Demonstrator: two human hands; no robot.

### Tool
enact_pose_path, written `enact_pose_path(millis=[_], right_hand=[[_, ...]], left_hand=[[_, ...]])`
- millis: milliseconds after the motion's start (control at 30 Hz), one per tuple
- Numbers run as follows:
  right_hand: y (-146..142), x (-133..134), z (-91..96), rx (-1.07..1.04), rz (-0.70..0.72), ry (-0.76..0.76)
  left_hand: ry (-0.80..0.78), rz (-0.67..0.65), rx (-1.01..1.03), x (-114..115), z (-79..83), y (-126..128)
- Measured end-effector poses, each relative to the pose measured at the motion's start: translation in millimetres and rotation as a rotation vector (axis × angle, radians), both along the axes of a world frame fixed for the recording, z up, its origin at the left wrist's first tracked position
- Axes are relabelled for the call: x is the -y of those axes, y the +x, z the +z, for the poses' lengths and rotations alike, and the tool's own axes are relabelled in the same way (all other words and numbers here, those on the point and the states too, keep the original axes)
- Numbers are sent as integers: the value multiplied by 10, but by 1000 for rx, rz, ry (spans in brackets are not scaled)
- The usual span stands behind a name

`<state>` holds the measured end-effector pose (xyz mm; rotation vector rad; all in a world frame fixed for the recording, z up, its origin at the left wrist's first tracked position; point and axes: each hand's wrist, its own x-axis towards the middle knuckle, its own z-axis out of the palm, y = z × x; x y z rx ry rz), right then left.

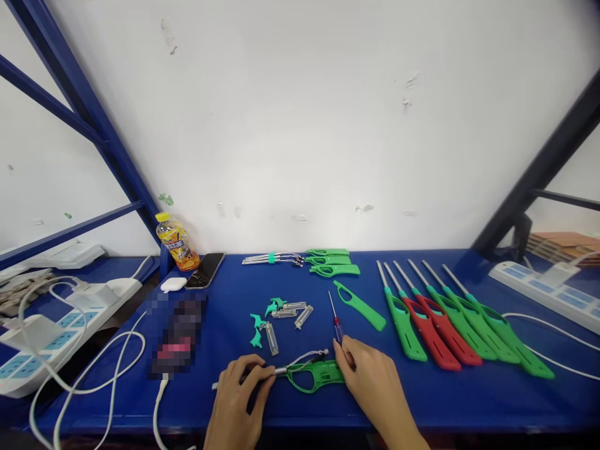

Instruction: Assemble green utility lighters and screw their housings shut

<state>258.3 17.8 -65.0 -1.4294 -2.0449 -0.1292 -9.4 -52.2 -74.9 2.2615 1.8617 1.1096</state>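
Note:
A half-assembled green lighter handle (315,374) with a metal tube lies on the blue table (290,412) near its front edge. My left hand (239,400) is closed around the metal tube end at the left. My right hand (370,384) rests at the handle's right end, fingers curled against it. A small red-handled screwdriver (335,320) lies just beyond my right hand's fingertips. Several teal triggers and clear gas cells (280,315) are scattered behind the handle.
A loose green handle shell (360,306) lies mid-table. Several finished green and red long lighters (445,322) are lined up on the right. Metal tubes and green shells (309,257) sit at the back, with a bottle (177,241), phone (205,270) and power strips (60,325) left.

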Motion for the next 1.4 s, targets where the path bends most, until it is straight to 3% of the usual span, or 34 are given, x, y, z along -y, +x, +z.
enact_pose_path(millis=[700, 1400], right_hand=[[4, 23, 51, 16, -22, -47], [40, -8, -20, 84, -47, -260]], left_hand=[[-205, -62, 92, -8, 275, 40], [-140, -84, 44, -22, 294, 53]])
